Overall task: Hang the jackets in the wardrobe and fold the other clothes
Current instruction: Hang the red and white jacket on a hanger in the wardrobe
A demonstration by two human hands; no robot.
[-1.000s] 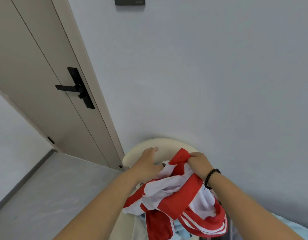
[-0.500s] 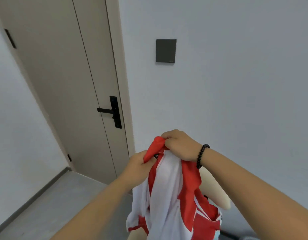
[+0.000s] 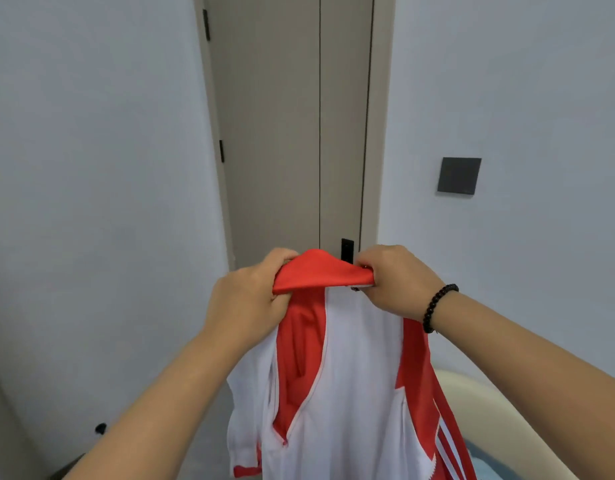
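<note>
In front of a closed grey door (image 3: 292,126), a red-and-white jacket (image 3: 354,382) hangs at chest height, held up by its red collar (image 3: 321,271). On the left, the left hand (image 3: 247,299) grips one end of the collar, its fingers curled into the fabric. The collar stretches between the two fists, and below it the jacket's body falls freely, its zip part open and showing the red lining. On the right, the right hand (image 3: 396,282), with a black bead bracelet (image 3: 437,306) at the wrist, pinches the other end of the collar just as firmly. Further right a dark wall switch (image 3: 459,175) sits on the wall, and low in the corner the curved cream back of a chair (image 3: 472,400) shows behind the jacket.

The task looks to be near its start: this one jacket is lifted and spread but not yet hung, with no hanger or wardrobe in view. Judging by that, finding a hanger, hanging this jacket and folding the other clothes all remain.
</note>
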